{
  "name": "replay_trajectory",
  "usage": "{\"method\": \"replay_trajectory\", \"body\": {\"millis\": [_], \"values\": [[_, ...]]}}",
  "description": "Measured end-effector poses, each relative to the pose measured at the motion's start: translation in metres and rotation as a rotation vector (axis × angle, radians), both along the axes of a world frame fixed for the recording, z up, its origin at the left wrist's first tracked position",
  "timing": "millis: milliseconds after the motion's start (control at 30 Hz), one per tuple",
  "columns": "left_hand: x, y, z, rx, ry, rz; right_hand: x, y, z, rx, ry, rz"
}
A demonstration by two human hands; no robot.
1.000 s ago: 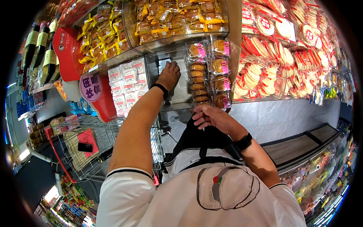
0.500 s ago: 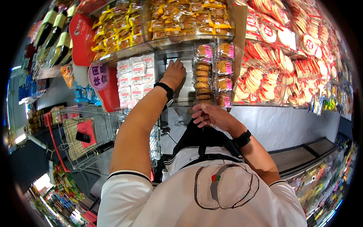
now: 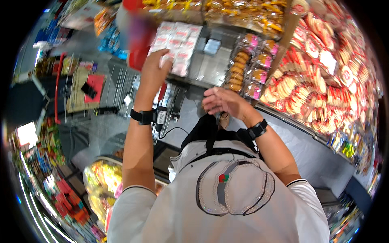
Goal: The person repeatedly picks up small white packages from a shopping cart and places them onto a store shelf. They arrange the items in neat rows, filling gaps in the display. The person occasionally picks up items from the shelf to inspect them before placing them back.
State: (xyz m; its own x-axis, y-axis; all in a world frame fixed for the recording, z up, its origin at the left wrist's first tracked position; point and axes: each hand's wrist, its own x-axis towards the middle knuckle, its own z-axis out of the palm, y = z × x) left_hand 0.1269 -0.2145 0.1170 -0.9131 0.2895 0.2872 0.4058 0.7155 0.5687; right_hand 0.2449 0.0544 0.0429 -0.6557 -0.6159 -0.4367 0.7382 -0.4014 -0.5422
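My left hand (image 3: 158,67) is at the lower left edge of the stacked white packages (image 3: 178,44), fingers curved and apart; whether it touches one is unclear. Right of the stack, a grey compartment (image 3: 206,69) holds a small pale-blue item (image 3: 212,47) near its back. Clear packs of round cookies (image 3: 237,71) with pink labels lie in rows farther right. My right hand (image 3: 221,101) hovers below these rows, fingers loosely bent and apart, with nothing seen in it. Both wrists wear black bands.
A metal trolley (image 3: 119,91) at left carries a beige item, a red item and a black phone (image 3: 89,90). Red-and-white cracker packs (image 3: 324,95) fill bins at right; yellow snack bags (image 3: 247,12) are at the back. A red display board (image 3: 137,54) stands beside the white stack.
My left hand has left the grey compartment and moved left to the white packages, uncovering the pale-blue item. The view has turned and shifted; my right hand stays loosely bent below the cookies.
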Motion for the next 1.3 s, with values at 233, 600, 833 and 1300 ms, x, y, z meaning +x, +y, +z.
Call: {"method": "replay_trajectory", "body": {"millis": [233,600,833,1300], "values": [[0.065,-0.199,-0.072,0.294,-0.525,0.524,-0.019,-0.059,0.009,0.019,0.039,0.133],[0.073,-0.266,-0.239,0.05,-0.923,0.325,-0.081,-0.199,0.001,0.057,0.016,0.116],[0.066,-0.242,-0.365,0.013,-0.818,-0.07,-0.102,-0.261,-0.018,0.22,0.111,0.147],[0.066,-0.197,-0.375,-0.193,-0.925,0.076,-0.124,-0.298,-0.056,0.391,0.057,0.277]]}}
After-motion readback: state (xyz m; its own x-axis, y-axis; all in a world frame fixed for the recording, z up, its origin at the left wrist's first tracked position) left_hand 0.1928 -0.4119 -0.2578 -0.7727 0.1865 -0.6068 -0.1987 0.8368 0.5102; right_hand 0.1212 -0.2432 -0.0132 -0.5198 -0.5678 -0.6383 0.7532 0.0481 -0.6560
